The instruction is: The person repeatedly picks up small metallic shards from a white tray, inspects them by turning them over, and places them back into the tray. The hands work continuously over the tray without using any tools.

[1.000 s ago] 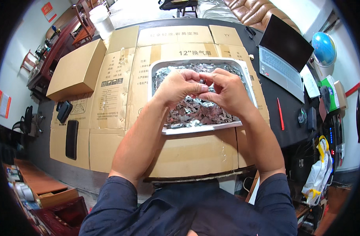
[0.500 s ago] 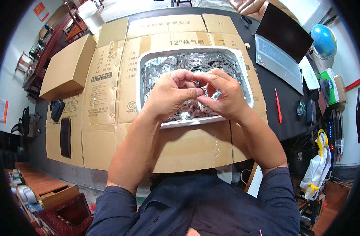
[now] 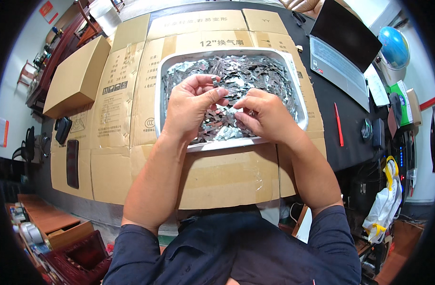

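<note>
The small metal pieces [image 3: 246,78] fill a white tray [image 3: 156,109] that stands on flattened cardboard [image 3: 227,178] covering the worktop, straight ahead of the person at 12 o'clock. One small grey piece [image 3: 214,82] is pinched between the thumb and the fingertips of the left hand [image 3: 191,102], just above the heap. The right hand [image 3: 265,116] has its fingers curled inwards over the heap, and the fingertips seem to close on another thin piece, but I cannot tell this for sure because the fingers hide it.

I think the pinched piece can slip easily, because it is thin and shiny and only the fingertips hold it; then it falls back among many pieces of the same look and is hard to find again. The thin edges may also scratch bare fingers.

Both forearms come up from 6 o'clock and bend towards each other, so the hands almost meet over the near half of the tray. At 2 o'clock a laptop [image 3: 338,52] lies open, and at 3 o'clock a red pen [image 3: 338,126].
</note>
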Tool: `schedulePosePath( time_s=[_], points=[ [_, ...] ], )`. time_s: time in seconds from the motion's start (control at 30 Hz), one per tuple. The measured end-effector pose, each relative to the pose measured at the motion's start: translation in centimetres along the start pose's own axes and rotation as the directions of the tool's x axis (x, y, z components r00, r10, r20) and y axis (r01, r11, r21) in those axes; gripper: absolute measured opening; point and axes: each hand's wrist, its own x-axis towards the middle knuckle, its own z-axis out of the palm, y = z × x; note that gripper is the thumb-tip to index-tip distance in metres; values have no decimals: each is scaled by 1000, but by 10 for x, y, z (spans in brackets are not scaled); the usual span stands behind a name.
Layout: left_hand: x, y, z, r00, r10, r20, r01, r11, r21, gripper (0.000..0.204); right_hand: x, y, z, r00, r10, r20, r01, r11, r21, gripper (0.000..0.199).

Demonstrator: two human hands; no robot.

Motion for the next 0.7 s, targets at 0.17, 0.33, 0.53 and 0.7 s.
schedulePosePath(
  time_s=[0.17,0.33,0.53,0.7],
  points=[
    [1,7,-3,999,35,18,-36,999,20,27,4,-9,6,995,-46,94,58,989,-133,33],
    [-5,6,2,992,74,104,-74,997,-3,27,4,-14,8,987,-25,160,52,985,-164,20],
    [-8,5,6,991,56,118,-60,998,29,28,0,-14,2,989,30,145,-37,998,50,12],
    [-10,4,8,994,-20,109,13,998,64,27,-10,-8,-11,942,334,43,-294,755,586,8]
  ],
)
